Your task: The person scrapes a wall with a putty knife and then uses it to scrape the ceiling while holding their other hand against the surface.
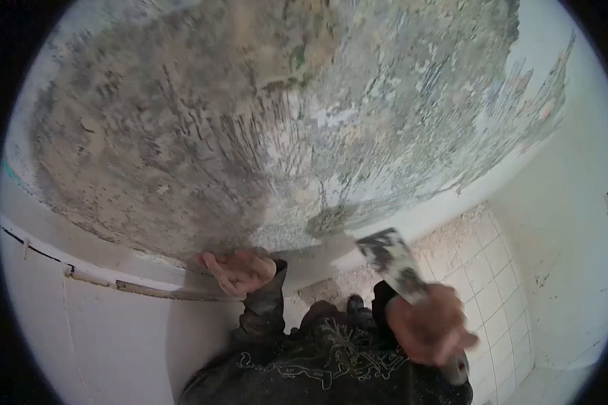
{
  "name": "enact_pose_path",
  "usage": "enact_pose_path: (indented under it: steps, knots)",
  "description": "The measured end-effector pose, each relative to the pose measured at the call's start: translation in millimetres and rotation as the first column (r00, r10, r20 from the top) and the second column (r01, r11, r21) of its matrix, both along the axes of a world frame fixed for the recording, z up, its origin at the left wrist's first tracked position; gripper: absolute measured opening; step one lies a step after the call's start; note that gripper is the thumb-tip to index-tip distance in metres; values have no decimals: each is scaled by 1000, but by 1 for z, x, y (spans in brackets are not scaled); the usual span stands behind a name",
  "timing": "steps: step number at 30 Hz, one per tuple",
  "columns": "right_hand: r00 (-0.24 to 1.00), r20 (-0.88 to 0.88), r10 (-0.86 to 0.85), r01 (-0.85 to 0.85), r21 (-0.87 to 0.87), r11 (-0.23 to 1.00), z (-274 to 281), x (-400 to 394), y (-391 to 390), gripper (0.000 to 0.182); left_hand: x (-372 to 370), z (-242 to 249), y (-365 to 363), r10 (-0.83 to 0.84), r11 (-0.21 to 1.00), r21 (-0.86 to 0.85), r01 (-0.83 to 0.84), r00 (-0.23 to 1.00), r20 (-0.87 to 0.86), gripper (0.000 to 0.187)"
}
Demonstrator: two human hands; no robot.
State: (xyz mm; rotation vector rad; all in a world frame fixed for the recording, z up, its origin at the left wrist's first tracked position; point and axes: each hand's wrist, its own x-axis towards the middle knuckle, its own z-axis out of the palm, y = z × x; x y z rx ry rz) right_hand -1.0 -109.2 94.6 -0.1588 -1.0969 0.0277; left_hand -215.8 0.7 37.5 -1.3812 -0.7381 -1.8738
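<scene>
Up close, a big wall (250, 121) fills most of the view. Its paint is scraped off in a wide patch, so grey and brown bare spots show, with thin scratch lines running down it. White paint (574, 202) is left at the right side and along the bottom edge.

The right hand (429, 327) is closed in a fist around the handle of a scraper (393, 260). The flat blade sticks up and to the left from the fist. It is speckled with dark and white bits. The tip of the blade is just beside the low edge of the scraped patch, but I cannot tell if it touches the wall.

The left hand (238, 271) holds nothing. Its fingers are loosely curled, and it rests against the wall at the bottom of the scraped patch. A dark sleeve (263, 314) covers the arm.

Between the 2 hands, low down, is the person's dark jacket (317, 364) with a pale pattern on it. To the right is a floor of white tiles (500, 317), with dust and crumbs lying on it near the wall.
</scene>
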Motion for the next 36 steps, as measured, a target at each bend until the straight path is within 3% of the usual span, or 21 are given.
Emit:
enact_pose_path:
  steps: [2, 6, 9, 11, 13, 14, 16, 19, 21, 24, 27, 29, 30, 32, 35, 36]
  knots:
    - [994, -94, -65, 79, 156, 985, 9, -7, 13, 12, 3, 0, -3, 65, 997, -47, -65, 998, 7, 51]
    - [984, -94, -148, 151, 28, 988, -10, -13, 50, 15, 2, -5, 0, 94, 995, -27, -93, 995, 45, 49]
    - [987, -145, -75, 102, 192, 976, 1, -6, 18, 21, 3, -2, 0, 84, 996, -38, -82, 995, 51, 50]
    - [949, -271, -159, 225, 233, 946, 2, -12, 35, 25, 5, -3, -1, 74, 997, -37, -72, 996, 52, 51]
    - [955, -216, -206, 225, 71, 972, -3, -17, 51, 27, 6, -1, 1, 57, 998, -12, -57, 997, 47, 52]
    - [970, -52, -236, 237, 7, 971, -6, -6, 43, 24, 8, -1, 2, 61, 998, -16, -60, 996, 63, 52]
    - [998, -66, 11, 3, 200, 980, 7, -1, 15, 15, 8, 1, -1, 45, 998, -48, -42, 997, 66, 52]
    - [987, -120, -111, 139, 254, 957, 24, -10, 28, 11, 8, 4, 0, 49, 998, -38, -48, 999, 16, 51]
    - [954, -69, -293, 299, 128, 945, 9, -13, 57, 14, 9, 3, -3, 48, 997, -69, -45, 998, 50, 50]
    - [998, 11, -58, 54, 223, 973, 7, -1, 23, 11, 7, 3, -4, 44, 997, -69, -41, 998, 41, 50]
    - [993, -101, -63, 87, 252, 964, 25, -12, 33, 8, 13, 10, -2, 77, 994, -81, -73, 996, 46, 50]
    - [950, -113, -290, 307, 193, 932, 4, -15, 65, 10, 13, 9, -8, 83, 991, -108, -78, 996, 44, 49]
    - [960, -52, -275, 279, 151, 948, 4, -11, 59, 15, 15, 9, -6, 83, 992, -102, -77, 995, 56, 49]
    - [895, 303, -326, 340, 8, 940, 7, 15, 1, 19, 11, 11, -4, 45, 997, -70, -42, 998, 51, 48]
    - [963, 55, -263, 243, 240, 940, 6, 4, 39, 23, 12, 10, 0, 13, 1000, 3, -13, 998, 68, 47]
    - [986, 83, -144, 129, 172, 977, 10, 1, 52, 22, 12, 12, -1, 21, 1000, 2, -21, 998, 62, 47]
